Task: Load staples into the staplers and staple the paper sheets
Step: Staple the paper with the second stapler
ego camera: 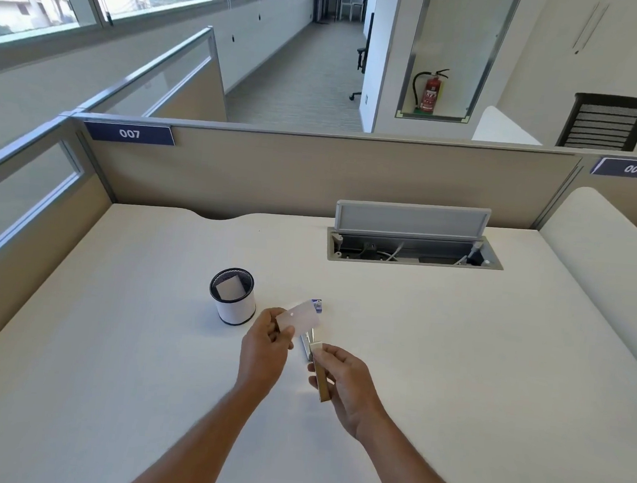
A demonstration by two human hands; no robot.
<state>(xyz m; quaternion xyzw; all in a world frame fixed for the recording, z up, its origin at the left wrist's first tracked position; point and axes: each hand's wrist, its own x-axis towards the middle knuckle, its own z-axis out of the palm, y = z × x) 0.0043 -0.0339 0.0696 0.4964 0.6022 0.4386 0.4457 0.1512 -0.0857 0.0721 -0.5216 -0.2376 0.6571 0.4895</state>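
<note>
The left hand [265, 345] pinches a small paper sheet [301, 315]; the right hand [340, 382] grips what looks like a stapler [317, 363]. Both hover over the white desk [111, 339], with a mesh cup [233, 296] just left.

Open-plan office, numbered cubicle partitions [314, 172], white desk [453, 347]

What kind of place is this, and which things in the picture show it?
Most likely an open-plan office. The white desk is enclosed by partition panels with numbered signs, 007 and 008, and it has a cable box with its lid raised.
</note>
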